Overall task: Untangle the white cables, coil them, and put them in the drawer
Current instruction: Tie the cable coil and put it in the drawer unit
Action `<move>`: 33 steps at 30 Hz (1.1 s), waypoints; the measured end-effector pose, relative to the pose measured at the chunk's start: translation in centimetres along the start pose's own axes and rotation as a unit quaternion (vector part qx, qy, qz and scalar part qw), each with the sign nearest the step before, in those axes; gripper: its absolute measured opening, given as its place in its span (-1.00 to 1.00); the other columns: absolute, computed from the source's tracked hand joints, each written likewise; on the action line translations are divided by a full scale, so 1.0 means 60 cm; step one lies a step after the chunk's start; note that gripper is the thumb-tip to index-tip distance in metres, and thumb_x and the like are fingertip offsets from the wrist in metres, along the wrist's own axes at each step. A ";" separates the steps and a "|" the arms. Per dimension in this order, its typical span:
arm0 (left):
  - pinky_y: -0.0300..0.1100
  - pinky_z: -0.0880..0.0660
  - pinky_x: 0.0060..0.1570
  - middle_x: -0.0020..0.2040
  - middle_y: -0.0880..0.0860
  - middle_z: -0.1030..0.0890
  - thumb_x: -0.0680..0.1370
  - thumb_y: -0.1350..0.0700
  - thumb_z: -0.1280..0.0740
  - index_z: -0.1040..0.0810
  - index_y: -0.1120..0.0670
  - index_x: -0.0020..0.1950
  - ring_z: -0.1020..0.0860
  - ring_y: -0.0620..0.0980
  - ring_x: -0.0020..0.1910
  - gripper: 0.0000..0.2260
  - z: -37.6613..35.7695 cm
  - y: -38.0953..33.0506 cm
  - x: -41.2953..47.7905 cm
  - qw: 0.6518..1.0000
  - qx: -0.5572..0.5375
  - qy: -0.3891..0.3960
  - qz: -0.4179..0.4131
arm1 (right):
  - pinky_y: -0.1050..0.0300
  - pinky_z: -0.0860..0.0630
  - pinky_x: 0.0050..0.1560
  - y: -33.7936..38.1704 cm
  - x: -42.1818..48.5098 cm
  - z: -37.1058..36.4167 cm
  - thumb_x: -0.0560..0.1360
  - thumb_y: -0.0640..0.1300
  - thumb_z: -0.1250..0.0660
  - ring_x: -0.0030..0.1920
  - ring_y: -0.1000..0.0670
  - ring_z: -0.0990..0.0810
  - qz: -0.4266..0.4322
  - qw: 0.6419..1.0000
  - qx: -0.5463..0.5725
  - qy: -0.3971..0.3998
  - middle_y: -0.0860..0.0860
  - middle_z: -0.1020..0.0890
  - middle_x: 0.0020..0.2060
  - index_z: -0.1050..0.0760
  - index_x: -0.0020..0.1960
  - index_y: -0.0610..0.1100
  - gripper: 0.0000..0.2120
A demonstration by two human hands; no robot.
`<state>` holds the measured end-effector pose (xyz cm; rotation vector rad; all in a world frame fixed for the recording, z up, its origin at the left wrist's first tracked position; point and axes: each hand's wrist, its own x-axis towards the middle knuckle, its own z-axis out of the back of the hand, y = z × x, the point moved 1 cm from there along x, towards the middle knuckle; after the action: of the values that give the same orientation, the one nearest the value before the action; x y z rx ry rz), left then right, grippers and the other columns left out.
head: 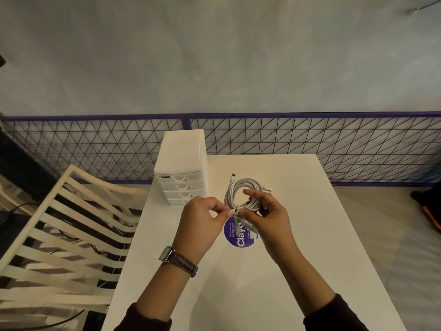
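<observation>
My right hand (267, 211) grips the coil (241, 193) above the table (310, 235); left hand (202, 216) pinches its tail. Loosen either grip and I expect loops springing apart short of the drawers (182, 187).

We see a white tabletop (298, 259) with a round purple sticker (235, 237) near its middle, printed in white lettering. Off the tabletop's left edge stands a cream slatted chair (64, 235), dark cords trailing on the floor beneath it. Beyond the far edge runs a purple-framed wire mesh railing (310, 137), and behind it a plain grey wall (214, 56).
</observation>
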<state>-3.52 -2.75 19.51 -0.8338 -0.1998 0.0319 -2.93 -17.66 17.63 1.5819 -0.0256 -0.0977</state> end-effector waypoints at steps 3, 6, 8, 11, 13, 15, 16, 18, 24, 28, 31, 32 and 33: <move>-0.53 -0.36 -0.26 -0.15 -0.04 -0.62 0.41 0.06 -0.47 -0.66 0.10 -0.11 -0.53 -0.13 -0.14 -0.86 -0.001 -0.001 0.002 1.000 0.000 0.021 0.006 | 0.09 -0.63 -0.04 -0.004 -0.002 -0.001 0.35 -0.31 -0.49 -0.09 -0.03 -0.63 -0.001 1.000 -0.004 -0.005 -0.02 -0.64 -0.08 -0.55 -0.04 0.13 -0.62; -0.48 -0.34 -0.22 -0.11 -0.01 -0.62 0.43 0.09 -0.45 -0.66 0.09 -0.09 -0.52 -0.12 -0.10 -0.90 0.005 -0.002 0.007 0.998 -0.009 0.063 -0.016 | 0.05 -0.63 -0.04 -0.002 -0.001 0.001 0.34 -0.31 -0.49 -0.12 -0.02 -0.62 -0.001 1.000 0.000 0.005 -0.05 -0.63 -0.09 -0.56 -0.04 0.09 -0.64; -0.33 -0.37 -0.12 -0.13 0.01 -0.64 0.43 0.12 -0.45 -0.68 0.05 -0.14 -0.51 -0.11 -0.08 -0.96 0.011 0.001 0.016 0.994 -0.012 0.096 -0.046 | 0.02 -0.61 -0.04 -0.001 -0.001 0.001 0.32 -0.32 -0.51 -0.15 -0.01 -0.59 0.002 1.000 -0.002 0.020 -0.11 -0.62 -0.11 -0.57 -0.04 0.06 -0.64; -0.26 -0.41 -0.03 -0.12 0.03 -0.64 0.41 0.12 -0.46 -0.69 0.03 -0.13 -0.51 -0.08 -0.05 -0.94 0.019 0.003 0.028 0.989 -0.002 0.140 -0.055 | -0.02 -0.60 -0.03 0.000 -0.003 -0.002 0.30 -0.32 -0.52 -0.17 -0.02 -0.59 0.000 1.000 -0.002 0.028 -0.12 -0.60 -0.13 -0.57 -0.05 0.05 -0.64; -0.34 -0.38 -0.07 -0.12 0.04 -0.64 0.40 0.13 -0.47 -0.70 0.04 -0.12 -0.50 -0.09 -0.08 -0.92 0.020 0.001 0.033 0.988 0.003 0.145 -0.059 | -0.04 -0.61 -0.03 -0.001 -0.003 -0.003 0.30 -0.31 -0.52 -0.14 -0.07 -0.60 -0.001 1.000 -0.003 0.026 -0.15 -0.60 -0.10 -0.57 -0.06 0.07 -0.64; -0.43 -0.35 -0.15 -0.15 0.01 -0.63 0.40 0.13 -0.47 -0.71 0.05 -0.11 -0.49 -0.13 -0.12 -0.91 0.018 -0.002 0.035 0.989 0.007 0.134 -0.065 | -0.02 -0.61 -0.05 0.001 0.000 -0.002 0.30 -0.29 -0.53 -0.10 -0.12 -0.60 0.005 1.000 -0.009 0.023 -0.14 -0.61 -0.08 -0.56 -0.06 0.08 -0.65; -0.46 -0.34 -0.18 -0.18 -0.03 -0.61 0.40 0.13 -0.47 -0.71 0.06 -0.11 -0.48 -0.18 -0.16 -0.91 0.017 -0.002 0.035 0.990 0.006 0.126 -0.064 | 0.00 -0.61 -0.06 0.001 0.001 -0.001 0.30 -0.28 -0.53 -0.10 -0.13 -0.60 0.008 1.000 -0.012 0.023 -0.14 -0.61 -0.08 -0.56 -0.06 0.08 -0.65; -0.54 -0.32 -0.21 -0.24 -0.13 -0.58 0.39 0.15 -0.48 -0.71 0.05 -0.15 -0.49 -0.25 -0.20 -0.94 0.015 0.001 0.034 0.992 -0.023 0.117 -0.045 | 0.05 -0.60 -0.09 0.002 0.001 0.000 0.31 -0.29 -0.52 -0.12 -0.11 -0.59 0.012 1.000 -0.011 0.025 -0.17 -0.60 -0.08 -0.56 -0.06 0.06 -0.66; -0.24 -0.54 -0.08 -0.26 -0.06 -0.68 0.32 0.15 -0.54 -0.63 0.00 -0.25 -0.63 -0.09 -0.20 -0.88 -0.007 0.021 0.032 0.981 -0.173 0.061 0.063 | 0.16 -0.61 -0.13 -0.002 0.008 -0.001 0.28 -0.24 -0.56 -0.11 -0.01 -0.63 0.003 1.000 -0.005 0.011 -0.04 -0.64 -0.10 -0.56 -0.03 0.06 -0.64; -0.38 -0.54 -0.19 -0.25 -0.10 -0.66 0.33 0.10 -0.52 -0.67 0.06 -0.20 -0.62 -0.17 -0.23 -0.89 -0.029 0.022 0.011 0.982 -0.174 -0.022 0.072 | 0.03 -0.63 -0.06 -0.010 0.013 -0.008 0.29 -0.22 -0.55 -0.05 -0.10 -0.63 -0.004 1.000 -0.011 -0.019 -0.06 -0.64 -0.06 -0.56 -0.03 0.08 -0.66; -0.38 -0.56 -0.12 -0.10 -0.12 -0.58 0.35 0.16 -0.51 -0.69 0.10 -0.05 -0.59 -0.15 -0.08 -0.82 -0.047 0.022 -0.006 0.984 -0.165 -0.059 0.030 | 0.02 -0.63 -0.07 -0.012 0.016 -0.009 0.38 -0.28 -0.46 -0.07 -0.14 -0.66 -0.030 0.998 0.054 -0.032 -0.13 -0.65 -0.06 -0.59 0.00 -0.02 -0.75; -0.40 -0.55 -0.10 -0.08 -0.13 -0.56 0.36 0.17 -0.50 -0.68 0.09 -0.01 -0.57 -0.16 -0.05 -0.79 -0.054 0.022 -0.011 0.985 -0.157 -0.067 0.023 | 0.07 -0.63 -0.10 -0.012 0.015 -0.010 0.44 -0.28 -0.40 -0.10 -0.12 -0.68 -0.040 0.995 0.079 -0.033 -0.13 -0.66 -0.06 -0.59 0.01 -0.05 -0.79; -0.43 -0.52 -0.09 -0.08 -0.15 -0.55 0.37 0.18 -0.50 -0.67 0.08 0.02 -0.56 -0.18 -0.05 -0.77 -0.060 0.022 -0.016 0.985 -0.150 -0.079 0.016 | 0.13 -0.62 -0.12 -0.012 0.015 -0.010 0.48 -0.28 -0.34 -0.12 -0.09 -0.68 -0.049 0.993 0.098 -0.034 -0.13 -0.66 -0.08 -0.59 0.02 -0.07 -0.82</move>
<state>-3.69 -4.59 16.03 -1.1352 -0.3458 0.0996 -2.04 -17.12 16.90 1.7760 -0.0101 -0.2312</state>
